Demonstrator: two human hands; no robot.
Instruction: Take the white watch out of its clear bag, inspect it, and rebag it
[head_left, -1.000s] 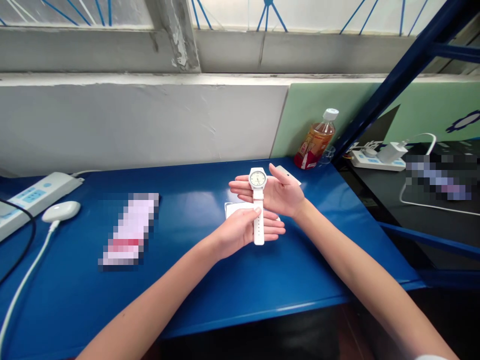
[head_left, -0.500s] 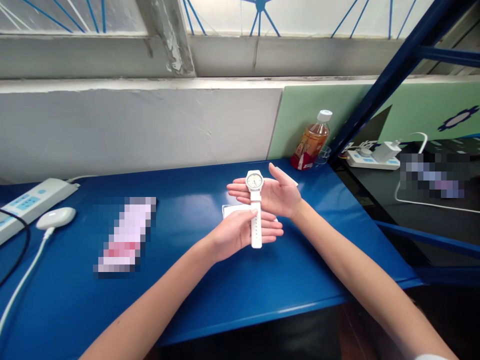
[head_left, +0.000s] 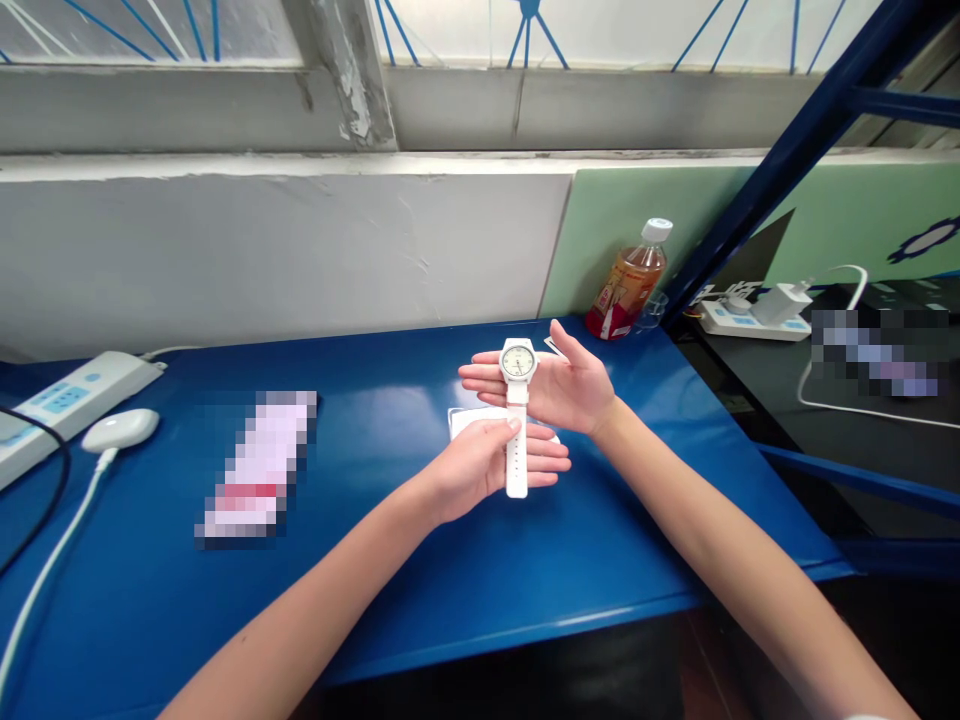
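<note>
A white wristwatch [head_left: 517, 361] is laid out straight across both my hands, dial facing up. My left hand [head_left: 480, 460] holds its long strap [head_left: 517, 465], the thumb pressed on top and the fingers stretched out beneath. Under the dial and the buckle end lies my right hand [head_left: 562, 385], palm up, with straight fingers and the thumb raised to the side. Behind and below my left hand, a flat white object [head_left: 461, 418] shows on the blue table [head_left: 375, 570]; the hands cover most of it. The edge of something pale peeks out behind my right hand.
A drink bottle [head_left: 628, 285] stands at the back by the green panel. To the left are a blurred-out phone-like object [head_left: 262, 465], a white oval device [head_left: 120, 430] on a cable and a power strip [head_left: 79, 400]. A blue frame post [head_left: 780, 150] rises at right.
The view has shifted slightly, so everything sits a little further right. The watch and both hands keep nearly the same pose.
</note>
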